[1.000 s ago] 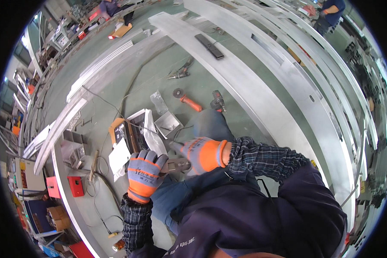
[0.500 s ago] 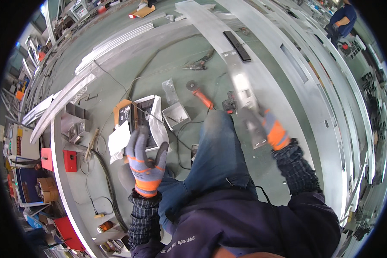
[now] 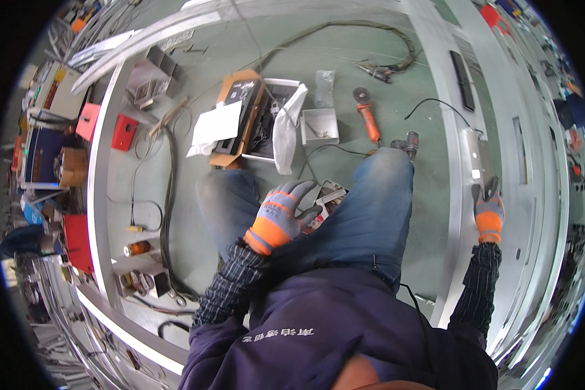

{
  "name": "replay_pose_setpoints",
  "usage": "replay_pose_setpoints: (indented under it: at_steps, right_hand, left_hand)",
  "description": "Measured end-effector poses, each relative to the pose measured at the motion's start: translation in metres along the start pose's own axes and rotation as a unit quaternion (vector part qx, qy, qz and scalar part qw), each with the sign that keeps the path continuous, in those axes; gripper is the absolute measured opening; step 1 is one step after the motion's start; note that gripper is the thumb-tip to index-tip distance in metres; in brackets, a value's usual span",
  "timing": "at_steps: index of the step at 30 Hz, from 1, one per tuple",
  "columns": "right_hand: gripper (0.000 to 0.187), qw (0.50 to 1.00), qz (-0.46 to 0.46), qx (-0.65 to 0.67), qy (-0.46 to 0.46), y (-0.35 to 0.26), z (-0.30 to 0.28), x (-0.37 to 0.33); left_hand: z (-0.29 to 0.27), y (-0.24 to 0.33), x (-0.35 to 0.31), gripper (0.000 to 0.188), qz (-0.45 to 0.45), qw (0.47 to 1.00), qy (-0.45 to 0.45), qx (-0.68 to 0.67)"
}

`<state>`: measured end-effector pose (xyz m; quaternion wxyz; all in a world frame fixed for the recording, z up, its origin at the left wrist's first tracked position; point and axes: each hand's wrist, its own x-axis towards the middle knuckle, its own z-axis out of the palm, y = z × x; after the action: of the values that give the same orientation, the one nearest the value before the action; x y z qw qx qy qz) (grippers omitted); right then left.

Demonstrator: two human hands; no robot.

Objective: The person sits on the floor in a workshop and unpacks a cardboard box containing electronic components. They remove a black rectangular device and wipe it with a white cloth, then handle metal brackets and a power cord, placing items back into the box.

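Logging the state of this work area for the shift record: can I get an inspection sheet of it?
Surface: green floor, person seated on it.
Job's things: flat silver metal plate lying on the long pale aluminium beam, under the right hand's fingertips.
Clutter: open cardboard box, white paper sheet, small grey tray, orange-handled angle grinder, red boxes.
Hands: left hand in a grey-orange glove, spread between the knees; right hand on the plate.
Cables: black cables looped across the floor.
Surroundings: more curved aluminium profiles.
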<state>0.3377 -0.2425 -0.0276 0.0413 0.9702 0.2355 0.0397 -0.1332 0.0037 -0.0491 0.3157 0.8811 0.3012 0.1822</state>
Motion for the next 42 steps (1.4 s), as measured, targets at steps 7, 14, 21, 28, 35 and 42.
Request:
replay_pose_setpoints:
  at_steps: [7,14,21,28,35,42]
  right_hand:
    - [0.061,0.994,0.044,0.076,-0.066,0.003,0.001,0.010]
    - [0.058,0.984,-0.097,0.082,0.122,-0.058,-0.044,0.005]
    - [0.047,0.909,-0.280,0.309,-0.016,-0.283,-0.054,-0.038]
    - [0.045,0.852,-0.337,0.371,-0.152,-0.407,0.042,-0.055]
    - [0.033,0.838,-0.276,0.299,-0.364,-0.434,0.184,-0.074]
    - [0.031,0.754,-0.290,0.371,-0.458,-0.483,0.163,-0.132]
  left_hand:
    - [-0.018,-0.068,0.034,0.057,-0.014,0.999,-0.046,0.002]
    - [-0.041,-0.136,0.082,0.054,-0.046,0.996,-0.057,0.050]
    - [-0.038,-0.170,0.125,0.046,-0.022,0.973,-0.221,0.057]
    - [0.001,-0.212,0.143,0.044,-0.078,0.899,-0.410,0.133]
    - [0.008,-0.206,0.132,0.039,-0.103,0.918,-0.381,-0.037]
    - [-0.002,-0.214,0.086,0.040,-0.101,0.878,-0.468,0.001]
